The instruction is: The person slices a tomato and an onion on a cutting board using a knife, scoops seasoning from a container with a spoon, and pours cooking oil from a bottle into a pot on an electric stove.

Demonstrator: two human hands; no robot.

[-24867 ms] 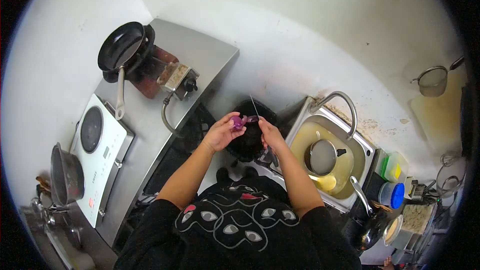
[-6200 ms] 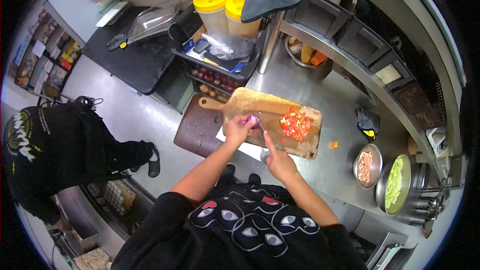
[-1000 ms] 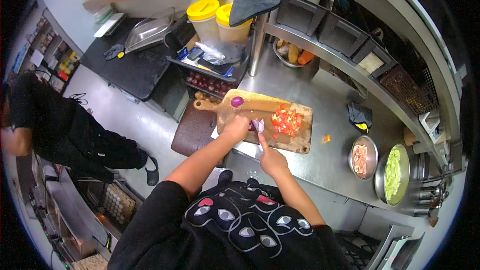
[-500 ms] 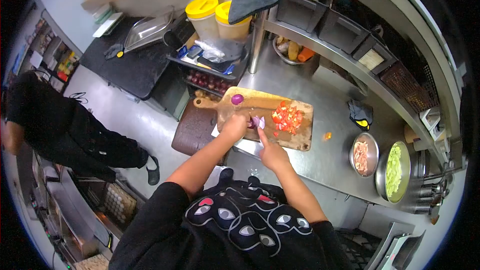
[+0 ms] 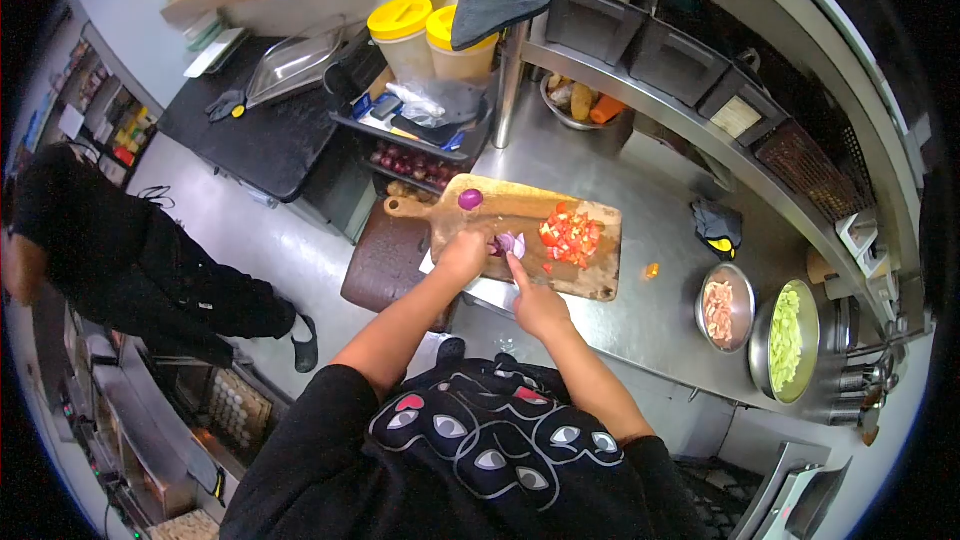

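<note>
On the wooden cutting board [image 5: 520, 198], my left hand [image 5: 465, 256] is closed around a piece of purple onion [image 5: 496, 246]. My right hand [image 5: 540, 306] grips a knife, its index finger stretched along the blade, which is mostly hidden at the onion. Pale purple onion slices [image 5: 513, 243] lie beside the blade. Another purple onion piece [image 5: 470, 200] rests near the board's upper left, apart from both hands. Chopped red tomato [image 5: 570, 236] is heaped on the right part of the board.
Metal bowls hold pink pieces [image 5: 718, 312] and chopped green vegetable [image 5: 786, 340] at the right. A dark glove [image 5: 717, 227] lies on the steel counter. Crates of red onions [image 5: 412, 165] stand behind the board. Another person [image 5: 150, 260] in black is at the left.
Since the earliest view, the sink and stove area has given way to this counter. Over the last second, more slices have come to lie by the blade; the hands have barely shifted.
</note>
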